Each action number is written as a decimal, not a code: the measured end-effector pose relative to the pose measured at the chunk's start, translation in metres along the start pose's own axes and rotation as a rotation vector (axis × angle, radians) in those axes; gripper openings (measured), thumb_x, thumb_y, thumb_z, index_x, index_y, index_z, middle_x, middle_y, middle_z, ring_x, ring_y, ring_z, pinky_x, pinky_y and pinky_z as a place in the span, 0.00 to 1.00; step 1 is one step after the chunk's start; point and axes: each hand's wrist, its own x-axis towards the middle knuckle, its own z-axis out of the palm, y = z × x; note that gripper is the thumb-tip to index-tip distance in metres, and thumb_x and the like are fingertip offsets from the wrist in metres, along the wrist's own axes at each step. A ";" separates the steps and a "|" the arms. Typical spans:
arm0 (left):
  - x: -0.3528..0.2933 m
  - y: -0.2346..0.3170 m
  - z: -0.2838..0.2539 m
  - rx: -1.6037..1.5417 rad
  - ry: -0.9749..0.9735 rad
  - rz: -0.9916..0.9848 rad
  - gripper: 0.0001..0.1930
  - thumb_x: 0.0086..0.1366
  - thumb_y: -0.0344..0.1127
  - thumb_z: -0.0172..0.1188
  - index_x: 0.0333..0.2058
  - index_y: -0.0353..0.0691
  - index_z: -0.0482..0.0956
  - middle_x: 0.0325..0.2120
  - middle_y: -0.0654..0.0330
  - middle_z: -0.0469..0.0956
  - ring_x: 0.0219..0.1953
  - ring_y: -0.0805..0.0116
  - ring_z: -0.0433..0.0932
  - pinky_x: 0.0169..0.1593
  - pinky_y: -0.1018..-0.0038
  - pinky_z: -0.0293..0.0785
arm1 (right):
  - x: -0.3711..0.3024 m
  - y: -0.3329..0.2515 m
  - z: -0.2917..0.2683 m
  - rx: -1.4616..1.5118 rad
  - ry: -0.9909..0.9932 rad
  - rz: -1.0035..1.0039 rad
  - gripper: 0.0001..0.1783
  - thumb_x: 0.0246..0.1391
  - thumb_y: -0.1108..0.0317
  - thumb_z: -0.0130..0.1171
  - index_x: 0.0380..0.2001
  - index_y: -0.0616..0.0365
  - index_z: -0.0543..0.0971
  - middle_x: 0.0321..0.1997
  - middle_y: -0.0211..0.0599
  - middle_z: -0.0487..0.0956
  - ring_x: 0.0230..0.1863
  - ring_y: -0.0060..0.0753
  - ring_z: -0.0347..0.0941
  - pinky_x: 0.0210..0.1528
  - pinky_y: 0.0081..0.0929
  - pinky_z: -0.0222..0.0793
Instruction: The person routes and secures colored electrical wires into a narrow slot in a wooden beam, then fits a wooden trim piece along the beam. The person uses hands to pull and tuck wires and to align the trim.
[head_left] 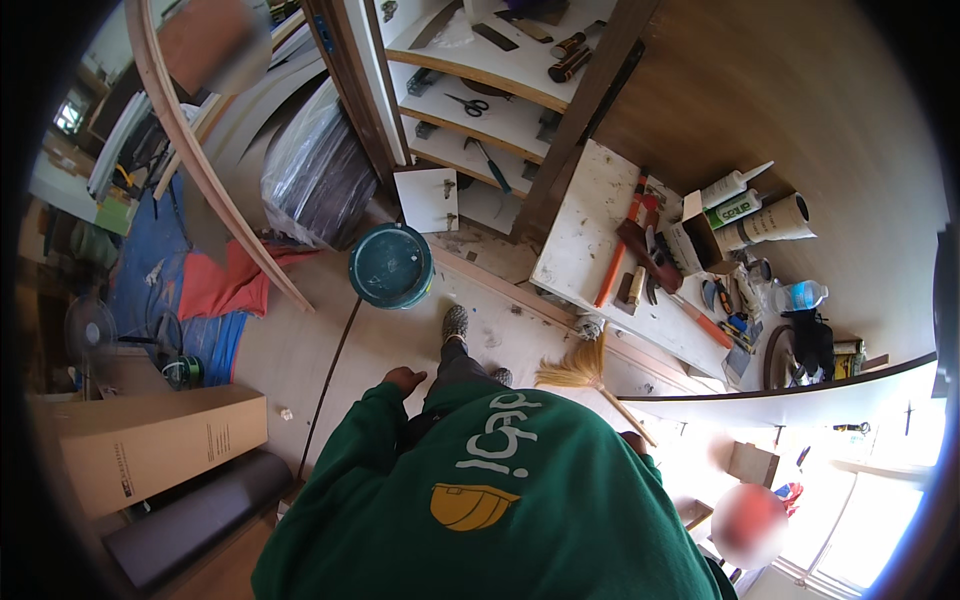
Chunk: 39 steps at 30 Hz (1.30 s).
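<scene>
My left hand (405,380) hangs at my left side beside my leg, fingers loosely apart, with nothing visible in it. Just the edge of my right hand (634,442) shows past my green sweatshirt; its fingers are hidden. Close by runs the wooden handle of a straw broom (575,366), whose bristles rest by the base of a white-topped bench; whether my hand touches the handle I cannot tell. Ahead on the floor stands a dark green lidded bucket (391,265), apart from both hands.
An open cabinet (470,130) ahead holds scissors (467,104), a hammer (489,166) and other tools. On the bench (575,245) lie a hand plane (650,255), sealant tubes and a water bottle (803,295). A cardboard box (165,440) and a dark roll (200,520) are at left.
</scene>
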 end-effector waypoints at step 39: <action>0.003 0.012 -0.003 0.142 -0.012 0.112 0.27 0.77 0.57 0.42 0.48 0.42 0.83 0.42 0.41 0.83 0.47 0.39 0.80 0.54 0.49 0.73 | -0.006 -0.039 -0.044 0.429 -0.149 0.257 0.12 0.63 0.63 0.53 0.32 0.56 0.83 0.32 0.36 0.88 0.26 0.28 0.84 0.29 0.29 0.80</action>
